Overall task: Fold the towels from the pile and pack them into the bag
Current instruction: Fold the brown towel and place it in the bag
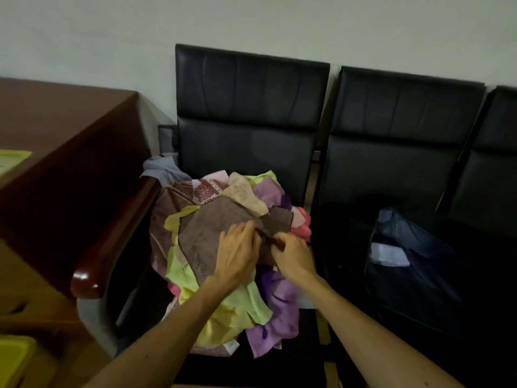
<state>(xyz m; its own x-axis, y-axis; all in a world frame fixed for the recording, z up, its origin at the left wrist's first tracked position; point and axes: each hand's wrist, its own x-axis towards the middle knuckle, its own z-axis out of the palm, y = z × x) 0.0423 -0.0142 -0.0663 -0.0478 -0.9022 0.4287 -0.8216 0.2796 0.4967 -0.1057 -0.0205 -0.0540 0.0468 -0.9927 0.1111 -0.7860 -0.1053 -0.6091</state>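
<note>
A heap of small towels in yellow-green, purple, pink, beige and patterned red lies on the left black seat. On top of it spreads a brown towel. My left hand and my right hand meet at the brown towel's right edge, both pinching its fabric. A dark blue bag lies on the neighbouring seat to the right, its mouth open, with a pale label showing on its side.
A row of black padded seats stands against the wall. A reddish-brown wooden desk is at the left, its rounded corner close to the pile. Yellow-green items sit at the left edge.
</note>
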